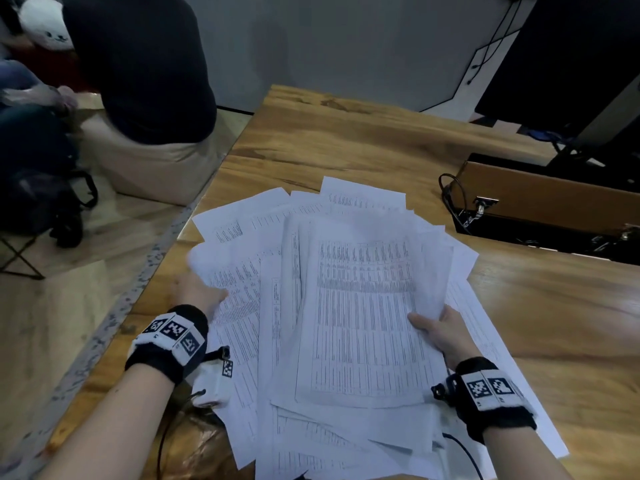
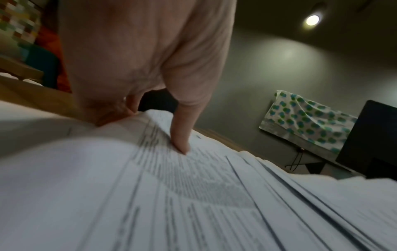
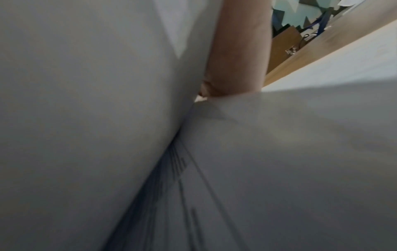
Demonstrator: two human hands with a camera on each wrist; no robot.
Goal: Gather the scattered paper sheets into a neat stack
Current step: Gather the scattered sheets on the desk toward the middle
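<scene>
A loose, fanned pile of printed paper sheets [image 1: 360, 306] lies on the wooden table [image 1: 346, 140], with corners sticking out at different angles. My left hand [image 1: 197, 289] grips the pile's left edge. In the left wrist view its thumb [image 2: 180, 135] presses on top of the paper sheets [image 2: 193, 195] and the fingers curl under the edge. My right hand [image 1: 443, 330] holds the right side of the upper sheets, thumb on top and fingers hidden beneath. The right wrist view shows mostly blurred paper sheets [image 3: 300, 152] and one finger [image 3: 240, 51].
An open brown box [image 1: 540, 202] with black cables [image 1: 453, 202] sits at the table's right. A black monitor [image 1: 571, 64] stands at the back right. Another person [image 1: 138, 64] sits on a beige pouf beyond the table's left edge, near a black bag [image 1: 41, 202].
</scene>
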